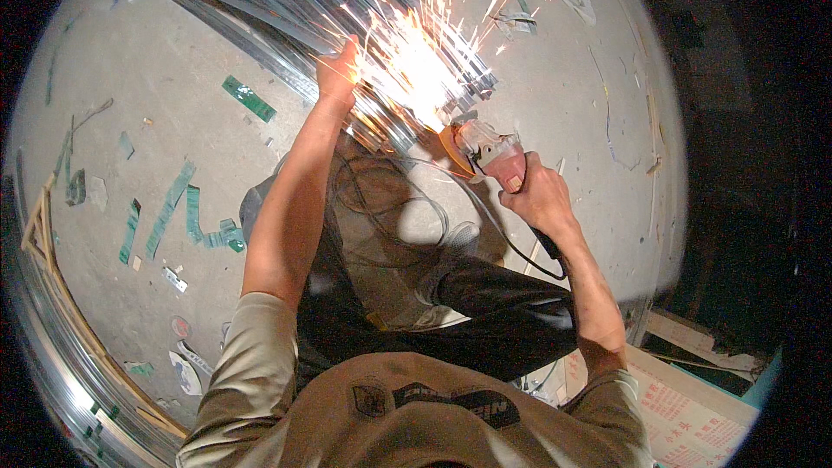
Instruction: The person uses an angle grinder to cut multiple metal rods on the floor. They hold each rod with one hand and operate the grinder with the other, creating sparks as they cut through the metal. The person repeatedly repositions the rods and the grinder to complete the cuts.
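My right hand point(542, 198) is wrapped round a red angle grinder point(503, 160) with a black cord running from its rear. The orange-lit guard and disc point(457, 152) face a stack of long grey metal profiles point(286, 0). Bright sparks point(412, 52) burst from the contact and hide the exact cutting spot. My left hand point(338, 76) grips the near side of the profiles, thumb up, just left of the sparks; glare washes out its fingertips. The profile ends point(484, 85) stick out to the right of the glow.
A loose cable point(381, 195) coils on the floor between my feet. Green tape scraps point(249, 99) lie about on the left. More long metal strips point(61, 355) curve along the left edge. A printed cardboard box point(685, 403) sits at the lower right.
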`<state>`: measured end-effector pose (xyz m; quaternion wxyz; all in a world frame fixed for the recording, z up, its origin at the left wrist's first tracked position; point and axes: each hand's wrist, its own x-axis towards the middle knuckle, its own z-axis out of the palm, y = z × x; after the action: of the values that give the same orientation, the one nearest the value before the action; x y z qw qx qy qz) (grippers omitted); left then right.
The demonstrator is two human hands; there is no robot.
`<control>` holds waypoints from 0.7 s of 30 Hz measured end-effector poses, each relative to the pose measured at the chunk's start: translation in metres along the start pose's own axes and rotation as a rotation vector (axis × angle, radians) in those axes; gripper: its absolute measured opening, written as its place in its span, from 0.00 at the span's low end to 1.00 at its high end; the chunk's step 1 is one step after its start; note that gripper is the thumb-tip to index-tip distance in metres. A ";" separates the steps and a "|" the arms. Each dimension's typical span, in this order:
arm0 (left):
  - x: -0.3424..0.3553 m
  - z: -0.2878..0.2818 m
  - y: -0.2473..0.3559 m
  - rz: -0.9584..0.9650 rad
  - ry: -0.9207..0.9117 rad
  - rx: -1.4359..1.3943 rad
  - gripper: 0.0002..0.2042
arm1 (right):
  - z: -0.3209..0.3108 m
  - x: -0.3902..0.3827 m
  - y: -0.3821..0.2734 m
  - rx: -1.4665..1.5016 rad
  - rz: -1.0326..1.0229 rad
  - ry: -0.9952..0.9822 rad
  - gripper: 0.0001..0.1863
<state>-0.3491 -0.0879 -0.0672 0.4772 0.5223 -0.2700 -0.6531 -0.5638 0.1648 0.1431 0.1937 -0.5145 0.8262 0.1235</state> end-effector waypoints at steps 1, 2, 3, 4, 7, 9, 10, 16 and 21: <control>-0.001 0.000 0.000 -0.014 0.025 0.000 0.20 | 0.000 0.000 0.000 -0.001 -0.007 0.008 0.34; -0.002 0.001 0.001 -0.029 0.035 0.003 0.19 | 0.001 0.000 0.000 -0.002 -0.015 0.017 0.33; -0.004 0.001 0.002 -0.038 0.031 0.000 0.20 | 0.001 0.000 0.000 -0.009 -0.017 0.027 0.33; -0.006 0.002 0.003 -0.051 0.012 0.000 0.20 | 0.001 0.001 -0.001 -0.004 -0.017 0.021 0.33; -0.009 0.002 0.004 -0.039 0.019 -0.031 0.19 | 0.000 0.000 -0.002 0.007 0.001 -0.002 0.32; -0.009 0.002 0.004 -0.064 0.022 -0.010 0.20 | -0.001 0.000 -0.004 0.034 0.023 -0.023 0.32; -0.008 0.003 0.004 -0.016 0.025 0.046 0.20 | -0.001 0.000 -0.004 0.033 0.015 -0.022 0.32; -0.010 0.006 0.009 -0.054 0.030 0.003 0.18 | -0.003 -0.003 -0.007 0.020 -0.013 -0.004 0.32; -0.017 0.005 0.017 -0.105 0.034 0.029 0.21 | -0.002 -0.003 -0.007 0.005 -0.046 0.021 0.30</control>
<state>-0.3480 -0.0800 -0.0446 0.4391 0.5537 -0.2435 -0.6644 -0.5564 0.1633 0.1459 0.1890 -0.5340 0.8165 0.1114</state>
